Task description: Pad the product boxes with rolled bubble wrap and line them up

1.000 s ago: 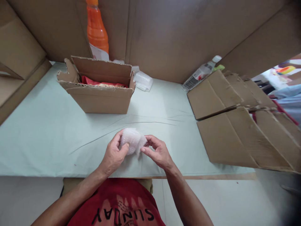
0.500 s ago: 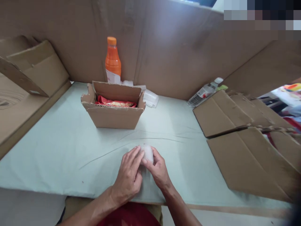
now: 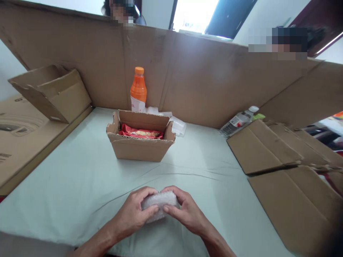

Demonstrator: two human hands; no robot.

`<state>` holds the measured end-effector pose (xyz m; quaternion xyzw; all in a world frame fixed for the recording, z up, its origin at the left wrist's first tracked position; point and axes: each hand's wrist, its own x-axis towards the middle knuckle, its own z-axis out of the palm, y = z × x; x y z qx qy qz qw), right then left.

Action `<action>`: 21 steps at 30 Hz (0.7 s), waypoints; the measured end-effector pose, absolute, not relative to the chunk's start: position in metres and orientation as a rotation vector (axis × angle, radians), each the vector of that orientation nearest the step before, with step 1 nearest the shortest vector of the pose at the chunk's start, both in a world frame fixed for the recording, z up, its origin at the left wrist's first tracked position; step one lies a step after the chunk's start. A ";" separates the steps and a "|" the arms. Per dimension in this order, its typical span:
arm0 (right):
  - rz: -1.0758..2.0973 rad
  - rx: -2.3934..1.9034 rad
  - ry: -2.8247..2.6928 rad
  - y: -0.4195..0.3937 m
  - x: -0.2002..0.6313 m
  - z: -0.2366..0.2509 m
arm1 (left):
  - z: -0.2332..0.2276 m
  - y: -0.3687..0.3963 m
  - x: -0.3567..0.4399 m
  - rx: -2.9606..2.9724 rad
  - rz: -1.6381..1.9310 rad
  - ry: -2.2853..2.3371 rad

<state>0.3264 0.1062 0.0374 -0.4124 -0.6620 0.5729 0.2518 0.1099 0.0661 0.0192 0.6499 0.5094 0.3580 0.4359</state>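
Cardboard box (image 3: 140, 142), open and holding a red packet (image 3: 140, 133), stands at centre frame on the desk (image 3: 66, 185). Lower centre, left hand (image 3: 132, 214) and right hand (image 3: 187, 214) both grip a bubble-wrapped bundle (image 3: 160, 203), apparently pressing the wrap closed; a steady clasp seems needed.

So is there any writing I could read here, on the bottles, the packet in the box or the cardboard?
None can be read.
Orange bottle: white label, print too small.
Clear bottle lying on its side: label print too small.
Red packet in the open cardboard box: lettering blurred.
Cardboard sheet at left: dark printed marks, cut off and illegible.
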 end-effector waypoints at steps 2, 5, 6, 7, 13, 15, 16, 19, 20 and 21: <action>1.457 -1.125 -1.907 0.117 0.329 0.054 | 0.030 0.073 0.100 1.868 1.060 1.250; 1.245 -1.146 -1.952 0.141 0.337 0.094 | 0.063 0.101 0.072 2.250 1.406 1.393; 1.149 -1.154 -1.933 0.149 0.340 0.110 | 0.075 0.113 0.062 2.352 1.485 1.491; 1.049 -1.153 -1.908 0.158 0.342 0.126 | 0.085 0.126 0.052 2.443 1.529 1.586; 0.419 -1.094 -1.892 0.211 0.328 0.192 | 0.088 0.159 0.016 2.737 1.382 1.619; 0.279 -1.082 -2.005 0.226 0.314 0.199 | 0.074 0.152 0.013 2.743 1.385 1.552; 0.251 -1.080 -2.080 0.232 0.305 0.201 | 0.068 0.147 0.012 2.740 1.392 1.529; 0.326 -1.050 -2.352 0.250 0.279 0.205 | 0.062 0.138 0.010 2.717 1.399 1.473; 0.385 -1.029 -2.451 0.255 0.271 0.205 | 0.063 0.137 0.009 2.704 1.400 1.461; 0.450 -1.002 -2.548 0.260 0.265 0.205 | 0.064 0.138 0.009 2.687 1.404 1.452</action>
